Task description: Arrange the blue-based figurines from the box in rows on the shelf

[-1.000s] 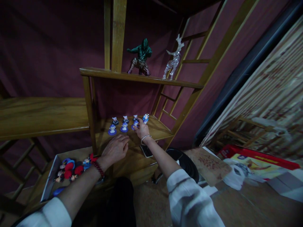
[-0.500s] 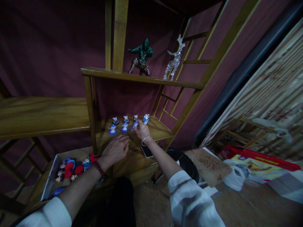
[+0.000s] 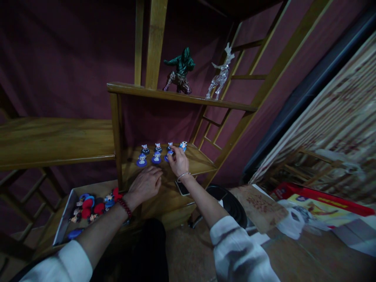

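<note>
On the lower wooden shelf [image 3: 202, 164], small figurines stand in two rows. My right hand [image 3: 178, 161] pinches the right-hand purple-based figurine [image 3: 168, 156] of the front row and partly covers it. To its left stand two matching figurines, a middle one [image 3: 156, 158] and an end one [image 3: 141, 159]. Behind are three dark-based figurines, one of them at the left [image 3: 145, 149], and a blue-and-white figurine [image 3: 183, 145] at the right. My left hand [image 3: 147, 181] is palm down at the shelf front, fingers curled together; its palm is hidden.
An open box [image 3: 63, 219] of red, blue and black figurines sits low at the left. Behind my right wrist lies a dark flat phone-like object [image 3: 182, 188]. Above stand a green crouching statue [image 3: 179, 72] and a clear deer [image 3: 219, 76]. A round black stool [image 3: 229, 203] is below right.
The view has shifted slightly, moving the shelf a little to the right in the picture. My right hand stays at the same purple-based figurine, and the left hand keeps its curled pose.
</note>
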`<state>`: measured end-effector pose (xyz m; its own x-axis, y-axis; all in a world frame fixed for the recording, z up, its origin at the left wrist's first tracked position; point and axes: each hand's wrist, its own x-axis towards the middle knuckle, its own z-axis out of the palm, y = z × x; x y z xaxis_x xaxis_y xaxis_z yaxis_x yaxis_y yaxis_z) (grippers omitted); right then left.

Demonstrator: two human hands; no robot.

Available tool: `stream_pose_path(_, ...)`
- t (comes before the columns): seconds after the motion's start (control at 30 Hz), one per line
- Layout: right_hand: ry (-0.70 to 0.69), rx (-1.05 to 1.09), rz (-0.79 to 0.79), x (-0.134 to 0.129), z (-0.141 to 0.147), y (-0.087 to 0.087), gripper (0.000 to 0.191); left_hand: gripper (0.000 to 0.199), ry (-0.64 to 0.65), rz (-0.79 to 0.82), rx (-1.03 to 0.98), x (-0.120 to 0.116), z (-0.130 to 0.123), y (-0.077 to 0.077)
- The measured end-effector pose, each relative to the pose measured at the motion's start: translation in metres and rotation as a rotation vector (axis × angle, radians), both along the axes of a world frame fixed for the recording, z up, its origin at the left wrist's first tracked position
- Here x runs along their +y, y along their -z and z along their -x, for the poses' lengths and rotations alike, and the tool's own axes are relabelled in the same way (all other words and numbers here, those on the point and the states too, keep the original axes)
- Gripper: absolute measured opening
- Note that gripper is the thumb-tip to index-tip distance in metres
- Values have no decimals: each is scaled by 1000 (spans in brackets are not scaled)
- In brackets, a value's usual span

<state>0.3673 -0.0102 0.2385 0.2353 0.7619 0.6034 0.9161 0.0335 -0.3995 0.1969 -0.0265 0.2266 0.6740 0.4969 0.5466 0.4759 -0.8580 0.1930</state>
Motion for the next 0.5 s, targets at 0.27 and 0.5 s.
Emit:
stream_pose_path(0.27,-137,-91,-187,1,18,-5,36,21,-14,-2,39,-2,1,-3)
stream_pose_path(0.5,-223,-43,-66,6,29,4,38,16,-35,-25,54,-3,3,-2)
